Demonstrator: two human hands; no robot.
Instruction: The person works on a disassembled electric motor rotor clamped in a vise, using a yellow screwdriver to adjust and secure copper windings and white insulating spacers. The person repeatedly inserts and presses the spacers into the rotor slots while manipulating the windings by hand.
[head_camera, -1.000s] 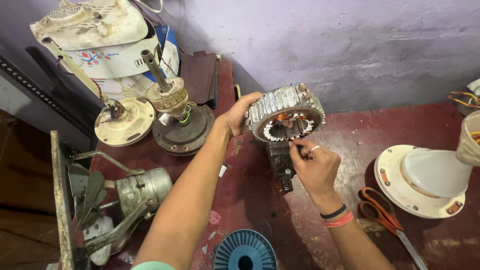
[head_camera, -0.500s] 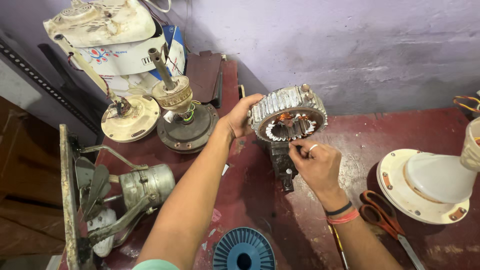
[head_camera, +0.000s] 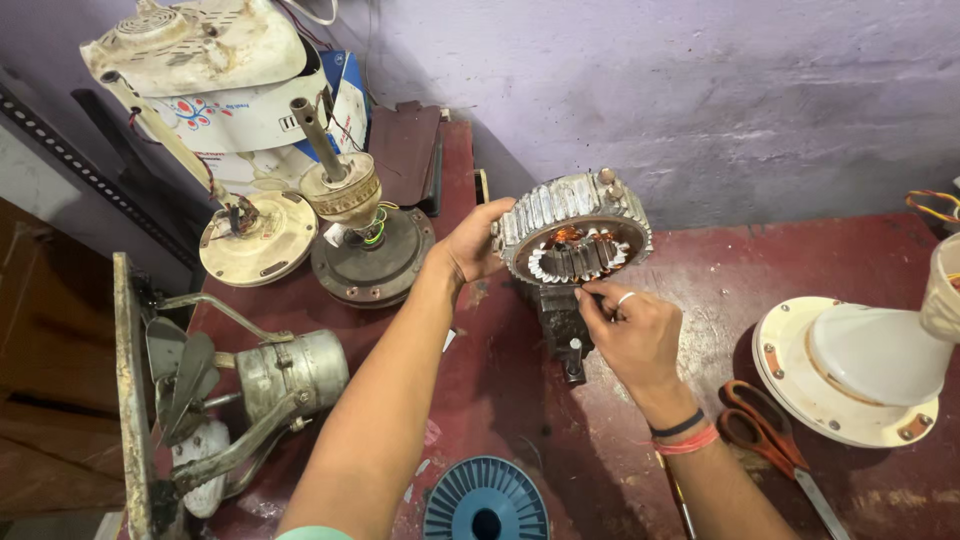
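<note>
left hand (head_camera: 478, 243) stayed clamped on stator (head_camera: 574, 228), frame centre | right hand (head_camera: 628, 322) fingertips kept pinching its lower rim | no shift

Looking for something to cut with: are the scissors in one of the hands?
No, the orange-handled scissors lie on the table, while both hands are at the motor ring.

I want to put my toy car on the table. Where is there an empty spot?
The biggest bare patch of red table lies between the metal motor ring and the white fan base. It is crowded on the left, around the old motors, and near the scissors.
</note>
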